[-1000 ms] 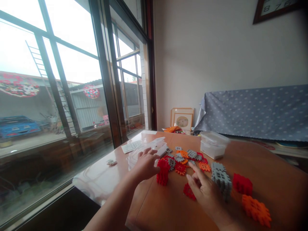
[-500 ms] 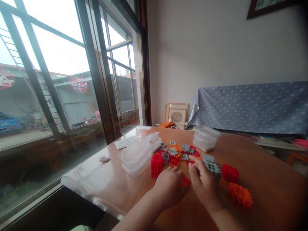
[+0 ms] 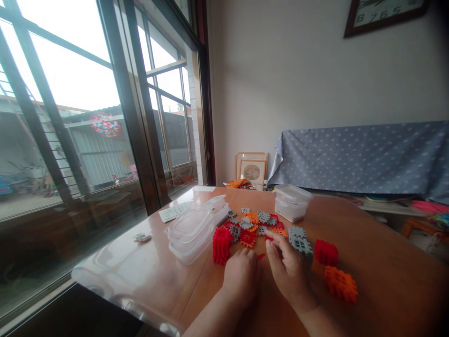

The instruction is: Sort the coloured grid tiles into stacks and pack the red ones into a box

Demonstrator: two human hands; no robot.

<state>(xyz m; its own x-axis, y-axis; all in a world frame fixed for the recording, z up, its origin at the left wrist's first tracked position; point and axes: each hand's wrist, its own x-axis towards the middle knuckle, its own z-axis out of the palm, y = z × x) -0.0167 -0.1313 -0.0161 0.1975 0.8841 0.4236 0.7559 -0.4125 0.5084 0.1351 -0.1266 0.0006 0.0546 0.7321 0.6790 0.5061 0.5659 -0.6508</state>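
Note:
My left hand (image 3: 242, 271) rests low over the table with its fingers curled down. A bit of a red interlocking plastic block (image 3: 261, 256) pokes out at its right side; the rest is covered by the hand. My right hand (image 3: 288, 267) is close by on the right, thumb and index finger stretched forward and apart. Just beyond their tips a red piece (image 3: 269, 238) shows in part. Ahead lies a loose pile of grey, orange and red toothed blocks (image 3: 249, 222). A stack of red blocks (image 3: 221, 245) stands left of my left hand.
Right of my right hand are grey blocks (image 3: 300, 241), a red stack (image 3: 326, 252) and an orange stack (image 3: 341, 284). Clear plastic boxes stand at left (image 3: 191, 238) and back right (image 3: 292, 206). A printed sheet (image 3: 174, 212) and a small clear packet (image 3: 142, 238) lie at left.
The view has shifted slightly right. My left hand has closed over the red block, which was more exposed before. My right hand keeps nearly the same pose.

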